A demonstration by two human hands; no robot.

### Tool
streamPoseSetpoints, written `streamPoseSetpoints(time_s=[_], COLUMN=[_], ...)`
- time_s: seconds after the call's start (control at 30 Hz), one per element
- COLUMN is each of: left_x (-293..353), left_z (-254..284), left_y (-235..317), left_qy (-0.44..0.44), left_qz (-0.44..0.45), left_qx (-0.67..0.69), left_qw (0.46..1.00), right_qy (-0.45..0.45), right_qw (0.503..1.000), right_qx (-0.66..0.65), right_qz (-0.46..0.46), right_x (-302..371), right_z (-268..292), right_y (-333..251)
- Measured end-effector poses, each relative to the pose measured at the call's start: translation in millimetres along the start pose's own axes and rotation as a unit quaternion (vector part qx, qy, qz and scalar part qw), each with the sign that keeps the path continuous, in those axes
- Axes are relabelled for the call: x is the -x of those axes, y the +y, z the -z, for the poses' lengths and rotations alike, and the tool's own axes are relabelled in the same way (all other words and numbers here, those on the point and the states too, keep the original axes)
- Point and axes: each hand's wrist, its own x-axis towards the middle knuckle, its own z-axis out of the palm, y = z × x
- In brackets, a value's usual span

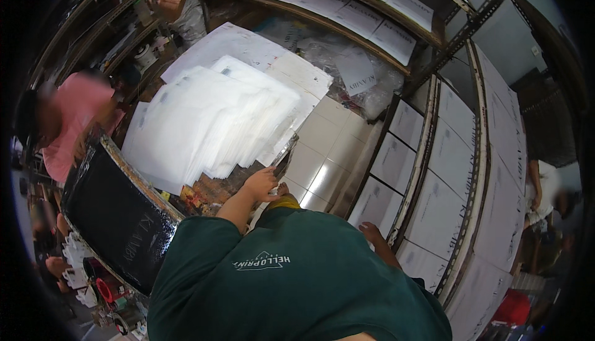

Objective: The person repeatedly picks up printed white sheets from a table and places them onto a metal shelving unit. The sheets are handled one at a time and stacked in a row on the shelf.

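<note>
My left hand (263, 183) hangs beside the near edge of a low worktable, holding nothing, its fingers loosely bent and apart. On that table lies a large fanned stack of thin white sheets (226, 115), stepped along its near side. A pale board (304, 71) shows under and beyond the stack. My right hand (374, 234) is low by my right side, next to the printed sheets (378, 203) on a rack. Its fingers look loosely stretched, with nothing visible in them. Whether it touches the rack, I cannot tell.
A dark printing screen in a wooden frame (118, 208) leans at the left, by a person in pink (77, 118). Shelves of printed sheets (446, 149) line the right and far sides. Crumpled clear plastic (375, 87) lies beyond the tiled floor (322, 149). Another person (542, 189) stands far right.
</note>
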Motion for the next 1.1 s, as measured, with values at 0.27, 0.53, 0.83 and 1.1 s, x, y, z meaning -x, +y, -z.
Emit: streamPoseSetpoints(time_s=[0.27,0.53,0.83,1.1], left_x=[-4,-6,-5,-4], left_z=[2,7,7,9], left_y=[2,4,8,14], left_qy=[-0.044,-0.027,0.018,0.024], left_qz=[0.013,-0.005,0.003,0.018], left_qx=[-0.003,-0.053,0.009,0.012], left_qw=[0.999,0.998,1.0,0.999], right_qy=[0.068,0.112,0.427,0.559], right_qw=[0.99,0.979,0.874,0.806], right_qx=[-0.125,-0.172,-0.042,0.081], right_qz=[-0.021,0.005,0.228,0.177], right_x=[-1,-5,40,67], right_z=[5,2,59,95], right_y=[6,5,-67,-93])
